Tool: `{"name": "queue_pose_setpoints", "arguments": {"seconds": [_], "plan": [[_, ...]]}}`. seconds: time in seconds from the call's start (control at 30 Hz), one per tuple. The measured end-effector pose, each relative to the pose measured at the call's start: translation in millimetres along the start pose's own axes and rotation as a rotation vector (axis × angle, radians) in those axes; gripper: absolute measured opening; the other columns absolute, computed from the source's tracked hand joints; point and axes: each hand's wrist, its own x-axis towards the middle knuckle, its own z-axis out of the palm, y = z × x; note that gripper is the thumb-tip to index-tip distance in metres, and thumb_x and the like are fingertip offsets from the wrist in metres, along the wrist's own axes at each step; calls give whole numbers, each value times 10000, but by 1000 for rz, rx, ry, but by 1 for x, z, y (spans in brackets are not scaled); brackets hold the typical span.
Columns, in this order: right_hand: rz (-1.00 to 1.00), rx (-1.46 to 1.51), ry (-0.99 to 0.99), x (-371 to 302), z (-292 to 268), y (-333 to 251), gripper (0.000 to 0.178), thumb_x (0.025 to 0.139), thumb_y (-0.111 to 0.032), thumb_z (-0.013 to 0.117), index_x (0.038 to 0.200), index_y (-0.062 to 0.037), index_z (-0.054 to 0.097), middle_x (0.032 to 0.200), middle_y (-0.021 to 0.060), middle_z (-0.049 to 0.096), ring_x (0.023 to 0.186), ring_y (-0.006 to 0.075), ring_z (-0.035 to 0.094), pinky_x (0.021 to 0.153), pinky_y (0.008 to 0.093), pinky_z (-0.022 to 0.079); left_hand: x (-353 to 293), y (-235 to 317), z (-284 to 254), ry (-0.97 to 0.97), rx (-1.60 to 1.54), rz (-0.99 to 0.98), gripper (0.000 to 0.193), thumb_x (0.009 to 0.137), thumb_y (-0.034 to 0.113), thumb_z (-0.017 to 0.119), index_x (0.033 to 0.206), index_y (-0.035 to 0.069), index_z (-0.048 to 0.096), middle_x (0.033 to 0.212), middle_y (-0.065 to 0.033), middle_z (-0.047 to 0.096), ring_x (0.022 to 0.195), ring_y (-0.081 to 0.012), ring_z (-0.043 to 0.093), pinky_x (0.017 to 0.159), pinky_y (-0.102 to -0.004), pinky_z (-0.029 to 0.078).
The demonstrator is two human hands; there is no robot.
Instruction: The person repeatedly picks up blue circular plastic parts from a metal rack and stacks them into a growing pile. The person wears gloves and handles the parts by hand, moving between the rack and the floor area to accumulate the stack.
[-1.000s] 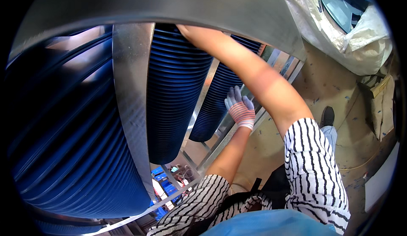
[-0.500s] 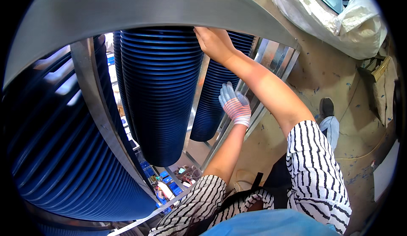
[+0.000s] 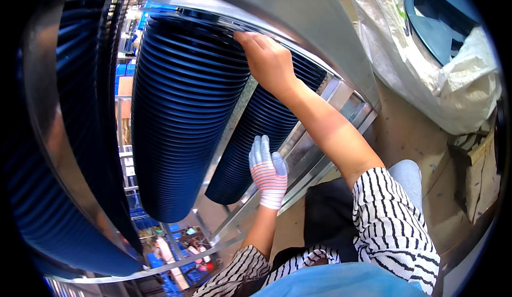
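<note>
Two tall stacks of dark blue, round, ridged pieces stand in a metal frame: a wide stack (image 3: pixel 181 110) in the middle and a narrower stack (image 3: pixel 250 131) to its right. My right hand (image 3: pixel 269 65) is bare and reaches to the top of the wide stack. Its fingers curl over the rim of a dark blue round piece (image 3: pixel 213 29) there, the fingertips partly hidden. Lower down, my left hand (image 3: pixel 268 171), in a grey and red striped knit glove, is open. Its fingers lie together and stretched out against or close beside the narrower stack.
A grey metal panel (image 3: pixel 304 9) curves over the top, and a metal post (image 3: pixel 58 142) runs down at the left before more blue stacks (image 3: pixel 85 110). At the right, a white sack (image 3: pixel 405 67) holds blue plastic parts (image 3: pixel 426 25). A cardboard piece (image 3: pixel 480 174) stands below it.
My view has shifted, showing more of the stack tops. My right hand has come out from behind the panel, its fingers curled at the stack's rim. My left hand appears lower and further left, still open.
</note>
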Motion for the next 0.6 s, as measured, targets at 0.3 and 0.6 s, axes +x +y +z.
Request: {"name": "queue_pose_setpoints", "arguments": {"seconds": [0.3,0.6], "plan": [[-80,126,-56,29,-6,-24,348,800,-46,591,1144,-92,567,921,98,608,776,306,629,629,403,518,-2,-15,-14,-10,-153,-7,462,922,269,514,1321,37,491,1366,-268,442,1249,-456,409,1055,-498,331],[27,249,33,21,9,13,301,809,-86,624,1106,-61,580,1040,157,609,968,381,576,794,467,484,154,30,-17,369,328,256,560,860,267,575,1368,67,452,1449,-221,362,1340,-420,315,1113,-526,202]]}}
